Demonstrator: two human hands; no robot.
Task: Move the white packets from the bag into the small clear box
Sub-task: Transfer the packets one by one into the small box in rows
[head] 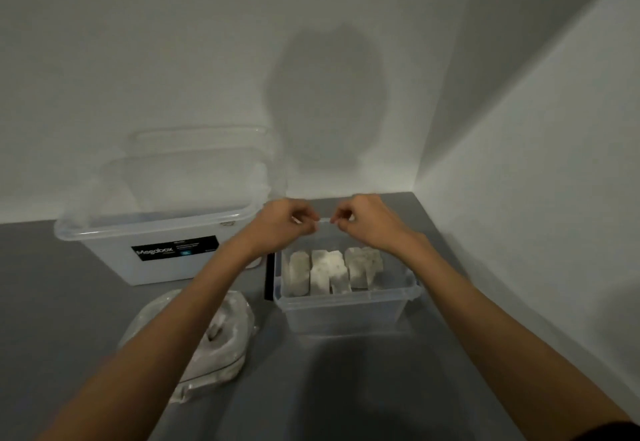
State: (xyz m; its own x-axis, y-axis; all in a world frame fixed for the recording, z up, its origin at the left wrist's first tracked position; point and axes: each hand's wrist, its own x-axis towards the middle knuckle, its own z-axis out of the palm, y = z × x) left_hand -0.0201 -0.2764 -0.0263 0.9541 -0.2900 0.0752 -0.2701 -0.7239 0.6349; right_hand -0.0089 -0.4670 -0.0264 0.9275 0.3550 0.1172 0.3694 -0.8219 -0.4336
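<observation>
The small clear box (346, 297) stands on the grey table with several white packets (329, 271) upright in a row inside it. Above its far edge, my left hand (287, 224) and my right hand (367, 222) face each other with fingers curled. Between them they pinch a thin pale strip (323, 220); I cannot tell what it is. The clear plastic bag (221, 333) lies at the front left under my left forearm, with white packets still bunched inside.
A large translucent box (156, 253) with a black label stands at the back left, and clear lids (201, 163) lean on the wall behind it. A black strip (268, 278) lies left of the small box. Walls close in behind and to the right.
</observation>
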